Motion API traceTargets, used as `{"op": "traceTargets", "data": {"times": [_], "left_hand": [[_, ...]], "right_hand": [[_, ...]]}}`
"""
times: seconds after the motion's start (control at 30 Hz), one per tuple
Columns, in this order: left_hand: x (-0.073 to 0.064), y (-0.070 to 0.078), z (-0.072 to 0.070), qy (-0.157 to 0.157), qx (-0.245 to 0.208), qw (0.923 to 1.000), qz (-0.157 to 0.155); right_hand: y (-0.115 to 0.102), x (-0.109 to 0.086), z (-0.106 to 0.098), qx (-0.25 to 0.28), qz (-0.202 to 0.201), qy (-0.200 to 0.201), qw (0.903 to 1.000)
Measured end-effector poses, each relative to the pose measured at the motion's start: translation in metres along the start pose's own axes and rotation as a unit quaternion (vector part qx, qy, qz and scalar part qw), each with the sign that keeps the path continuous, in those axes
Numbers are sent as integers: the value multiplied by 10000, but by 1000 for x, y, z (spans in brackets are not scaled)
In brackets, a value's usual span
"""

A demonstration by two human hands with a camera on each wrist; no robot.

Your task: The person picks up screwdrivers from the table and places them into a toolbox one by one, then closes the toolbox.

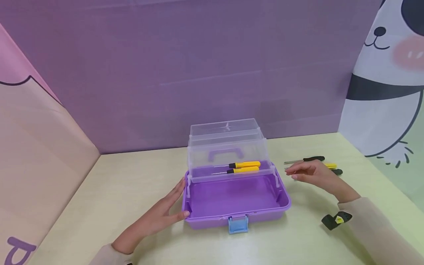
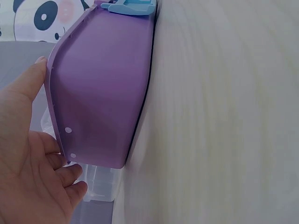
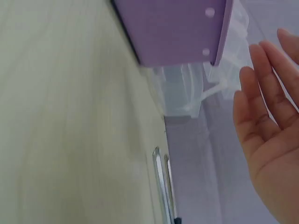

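Note:
A purple toolbox [image 1: 218, 222] with a blue latch [image 1: 238, 225] stands with its clear lid [image 1: 228, 132] raised. One yellow-handled screwdriver [image 1: 248, 164] lies in the clear tray at the back of the box, and another yellow-handled screwdriver [image 1: 245, 170] lies just in front of it. My left hand [image 1: 159, 217] rests against the box's left side, fingers spread and thumb at the rim. To the right of the box, my right hand [image 1: 318, 176] hovers with nothing in it, fingers relaxed, near a black-handled screwdriver [image 1: 314, 159] on the table. It partly hides a yellow handle [image 1: 330, 166] and another black handle [image 1: 337, 172].
The pale table [image 1: 99, 206] runs back to a purple backdrop [image 1: 198, 73]. Printed side panels, one with a panda [image 1: 381, 110], border it left and right. Metal screwdriver shafts [image 3: 161, 182] show low in the right wrist view.

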State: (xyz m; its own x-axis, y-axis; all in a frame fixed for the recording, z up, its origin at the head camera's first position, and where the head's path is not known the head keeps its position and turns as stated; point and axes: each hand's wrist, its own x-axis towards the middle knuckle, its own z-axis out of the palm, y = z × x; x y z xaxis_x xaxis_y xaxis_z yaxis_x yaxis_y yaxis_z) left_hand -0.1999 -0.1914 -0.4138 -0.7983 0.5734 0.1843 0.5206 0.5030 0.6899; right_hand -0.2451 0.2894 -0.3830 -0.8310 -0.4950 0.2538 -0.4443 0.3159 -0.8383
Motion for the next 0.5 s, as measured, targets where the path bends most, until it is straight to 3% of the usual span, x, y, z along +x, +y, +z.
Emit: {"op": "traceTargets", "data": {"times": [0.3,0.5], "left_hand": [[0,0,0,-21,34,10000,-39],[0,1,1,-36,48,10000,-74]], "right_hand": [[13,-10,-15,15,-154,-197,9997],[20,-20,-25,-166,-25,126,9998]]}}
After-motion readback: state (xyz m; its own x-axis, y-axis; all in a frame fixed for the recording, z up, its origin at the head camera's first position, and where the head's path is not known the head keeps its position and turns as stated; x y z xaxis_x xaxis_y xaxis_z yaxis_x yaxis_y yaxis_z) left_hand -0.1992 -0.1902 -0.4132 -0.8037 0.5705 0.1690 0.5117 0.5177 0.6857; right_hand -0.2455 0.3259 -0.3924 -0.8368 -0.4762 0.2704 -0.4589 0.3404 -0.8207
